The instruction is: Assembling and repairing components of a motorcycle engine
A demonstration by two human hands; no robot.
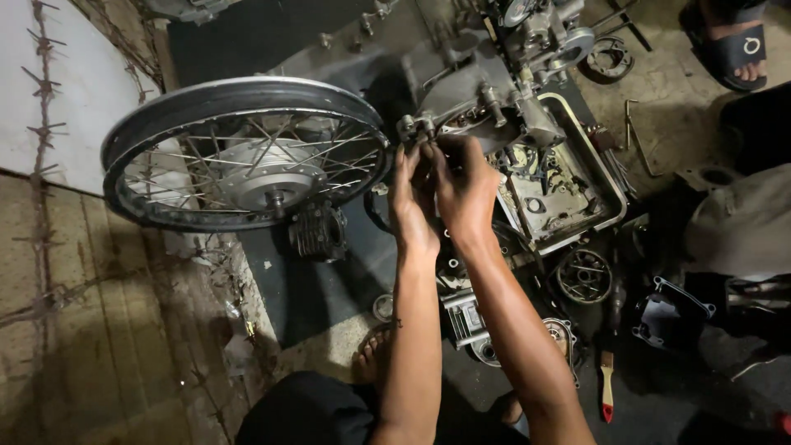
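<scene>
No packages, labels, signs or screens show here
</scene>
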